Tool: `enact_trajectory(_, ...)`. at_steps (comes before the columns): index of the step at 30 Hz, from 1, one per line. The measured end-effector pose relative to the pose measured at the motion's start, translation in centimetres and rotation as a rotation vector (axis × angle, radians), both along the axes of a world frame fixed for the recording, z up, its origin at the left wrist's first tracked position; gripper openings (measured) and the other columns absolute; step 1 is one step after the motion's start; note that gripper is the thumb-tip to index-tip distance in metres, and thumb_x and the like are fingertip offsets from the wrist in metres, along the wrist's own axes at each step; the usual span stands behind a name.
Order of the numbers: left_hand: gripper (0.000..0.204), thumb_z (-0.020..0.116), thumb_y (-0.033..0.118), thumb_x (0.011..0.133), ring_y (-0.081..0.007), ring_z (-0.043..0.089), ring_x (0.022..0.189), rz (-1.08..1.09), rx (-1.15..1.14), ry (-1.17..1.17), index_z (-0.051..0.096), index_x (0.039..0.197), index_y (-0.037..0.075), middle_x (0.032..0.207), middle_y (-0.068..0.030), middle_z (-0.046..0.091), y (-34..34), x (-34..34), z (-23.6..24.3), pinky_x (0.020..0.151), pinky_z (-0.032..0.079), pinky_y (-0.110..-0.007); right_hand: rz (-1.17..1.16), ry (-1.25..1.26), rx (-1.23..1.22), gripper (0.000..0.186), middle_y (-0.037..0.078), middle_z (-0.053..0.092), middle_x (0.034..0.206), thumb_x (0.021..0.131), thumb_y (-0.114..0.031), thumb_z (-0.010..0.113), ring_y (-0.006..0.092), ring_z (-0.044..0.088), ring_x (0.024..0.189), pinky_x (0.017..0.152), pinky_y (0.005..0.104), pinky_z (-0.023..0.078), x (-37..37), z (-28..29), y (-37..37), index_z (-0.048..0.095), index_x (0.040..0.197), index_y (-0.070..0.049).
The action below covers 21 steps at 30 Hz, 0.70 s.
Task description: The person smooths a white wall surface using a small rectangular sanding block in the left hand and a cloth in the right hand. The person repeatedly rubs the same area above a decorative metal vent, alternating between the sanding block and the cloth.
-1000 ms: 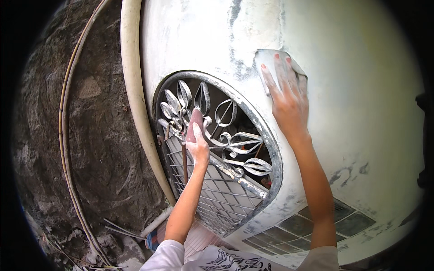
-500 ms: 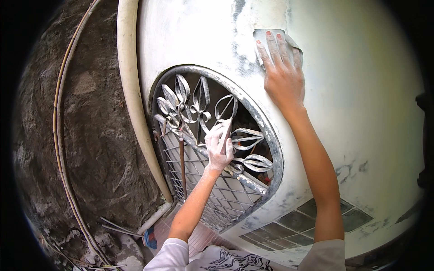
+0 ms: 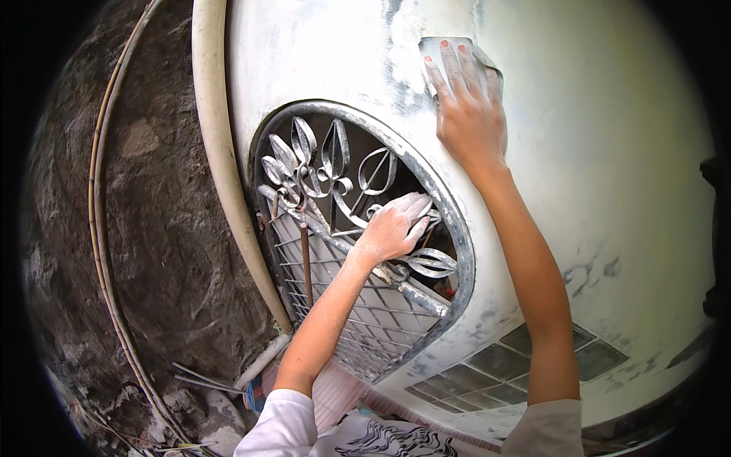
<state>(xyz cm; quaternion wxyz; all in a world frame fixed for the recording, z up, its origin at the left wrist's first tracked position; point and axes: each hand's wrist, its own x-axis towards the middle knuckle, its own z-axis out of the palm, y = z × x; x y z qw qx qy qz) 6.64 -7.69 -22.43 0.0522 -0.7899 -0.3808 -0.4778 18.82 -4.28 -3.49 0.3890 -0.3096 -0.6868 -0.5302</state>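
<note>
My right hand (image 3: 470, 126) is high on the white wall (image 3: 586, 183), fingers stretched over a grey sheet of sandpaper (image 3: 432, 47). The sheet lies under the fingers against the wall, and one corner curls up beside them. My left hand (image 3: 397, 226), coated in white dust, is at the arched metal window grille (image 3: 304, 137), its fingers bent over one of the leaf-shaped scrolls. That scroll is mostly hidden behind the hand. Grey patches and chipped white paint show on the grille's bars and frame.
A pale vertical pipe (image 3: 217, 145) runs left of the window, beside a rough dark earthen wall (image 3: 152, 251). A thin bamboo-like pole (image 3: 97, 175) leans there. Dark tile-like panels (image 3: 495, 373) are set low in the white wall. Pinkish tiles (image 3: 335, 392) lie below.
My left hand has shifted right along the grille, from the upright scroll to the leaf scroll beside the frame. My right hand and the sandpaper appear slightly higher and further left in view.
</note>
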Motion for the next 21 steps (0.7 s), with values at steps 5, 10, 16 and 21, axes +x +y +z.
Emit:
enact_trajectory(5, 0.048, 0.07, 0.026, 0.078, -0.0376, 0.057, 0.104, -0.096, -0.06, 0.019, 0.058, 0.118, 0.002, 0.108, -0.0196, 0.06, 0.5, -0.4, -0.1, 0.093, 0.044, -0.045, 0.035, -0.046, -0.005, 0.057, 0.001, 0.036, 0.156, 0.087, -0.017, 0.056, 0.0188, 0.03, 0.145, 0.118, 0.0453, 0.023, -0.6, -0.4, 0.1, 0.049, 0.144, -0.022)
enact_trajectory(10, 0.05, 0.075, 0.024, 0.076, -0.0354, 0.058, 0.105, -0.193, -0.033, -0.098, 0.059, 0.118, 0.002, 0.109, -0.0173, 0.062, 1.4, -0.5, -0.9, 0.093, 0.046, -0.044, 0.039, -0.14, -0.044, 0.058, -0.001, 0.037, 0.156, 0.087, -0.019, 0.056, 0.0175, 0.029, 0.146, 0.118, 0.0443, 0.024, -2.3, 0.6, 1.1, 0.047, 0.145, -0.02)
enact_trajectory(16, 0.027, 0.069, 0.009, 0.087, -0.0178, 0.064, 0.106, -0.454, -0.409, -0.478, 0.067, 0.113, 0.0, 0.112, -0.0121, 0.067, 2.4, -2.1, -0.7, 0.087, 0.053, -0.031, -0.013, -0.092, 0.063, 0.063, 0.0, 0.039, 0.154, 0.086, -0.014, 0.055, 0.0163, 0.035, 0.142, 0.116, 0.04, 0.027, -4.6, 4.4, 2.7, 0.042, 0.148, -0.017)
enact_trajectory(21, 0.038, 0.056, 0.018, 0.098, -0.0347, 0.053, 0.125, -0.242, -0.128, -0.405, 0.057, 0.134, 0.005, 0.142, -0.0187, 0.05, 2.6, -1.4, -0.8, 0.107, 0.04, -0.039, -0.029, -0.151, 0.105, 0.063, 0.001, 0.041, 0.153, 0.083, -0.011, 0.054, 0.0164, 0.037, 0.141, 0.115, 0.0381, 0.028, -4.3, 4.2, 2.8, 0.046, 0.145, -0.011)
